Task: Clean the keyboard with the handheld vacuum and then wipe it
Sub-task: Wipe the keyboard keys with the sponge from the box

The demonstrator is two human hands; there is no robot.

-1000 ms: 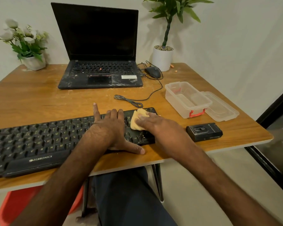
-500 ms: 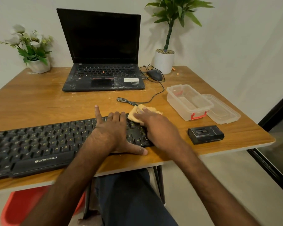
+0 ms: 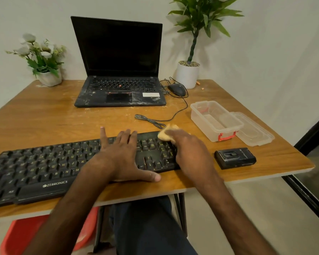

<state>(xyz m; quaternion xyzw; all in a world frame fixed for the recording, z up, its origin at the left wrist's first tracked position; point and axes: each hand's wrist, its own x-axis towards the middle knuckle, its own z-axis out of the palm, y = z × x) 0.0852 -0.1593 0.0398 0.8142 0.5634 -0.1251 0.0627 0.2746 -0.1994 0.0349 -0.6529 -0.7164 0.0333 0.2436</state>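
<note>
Pins the Zebronics keyboard [image 3: 44,166], along the table's [image 3: 44,116] 7 o'clock edge, under the left hand [image 3: 122,155], fingers spread flat. Bunches the yellow cloth [image 3: 167,133] under the right hand's [image 3: 190,151] curled fingers at the keyboard's 2 o'clock corner. Likely light, stiff, slide-prone; worth pinning flat.

A: Where is the keyboard [image 3: 44,166] placed?
B: Along the table's [image 3: 44,116] near edge, the laptop [image 3: 118,92] being set behind it.
A: What is found to its right?
B: The handheld vacuum [image 3: 235,159], just beside its end. The container [image 3: 215,122] is set behind that, the lid [image 3: 252,129] just right of it. A cloth [image 3: 167,134] is pressed on the keyboard's far right corner.
</note>
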